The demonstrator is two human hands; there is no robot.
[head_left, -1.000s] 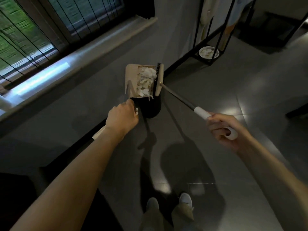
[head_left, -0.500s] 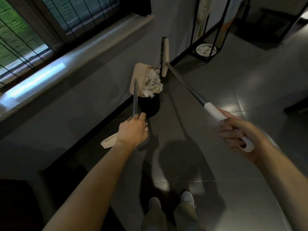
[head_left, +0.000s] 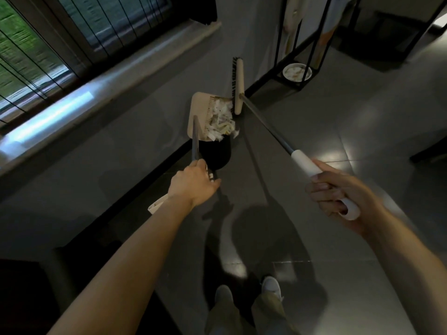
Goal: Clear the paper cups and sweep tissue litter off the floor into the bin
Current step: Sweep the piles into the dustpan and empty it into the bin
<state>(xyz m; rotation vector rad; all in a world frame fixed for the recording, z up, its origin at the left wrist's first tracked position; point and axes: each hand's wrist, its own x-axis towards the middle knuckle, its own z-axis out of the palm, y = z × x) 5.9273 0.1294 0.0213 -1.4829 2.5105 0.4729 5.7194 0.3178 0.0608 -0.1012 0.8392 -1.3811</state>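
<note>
A beige dustpan (head_left: 198,110) is tipped over a black bin (head_left: 216,154) by the wall, and white tissue litter (head_left: 221,120) slides off its toothed edge toward the bin's mouth. My left hand (head_left: 193,187) grips the dustpan's dark handle just below the pan. My right hand (head_left: 336,194) grips the white grip of the broom (head_left: 238,85), whose beige head with black bristles stands upright against the pan's far side, touching the litter.
A black metal rack (head_left: 312,42) stands at the back right with a white bowl (head_left: 297,72) on its base. A window with a long sill (head_left: 96,93) runs along the left wall. My feet (head_left: 249,290) are on grey floor tiles below.
The broom head lifted off the litter in the pan and swung up and back, then settled beside the pan's far edge. The dustpan tilted more steeply over the bin. My left hand slid lower on the handle.
</note>
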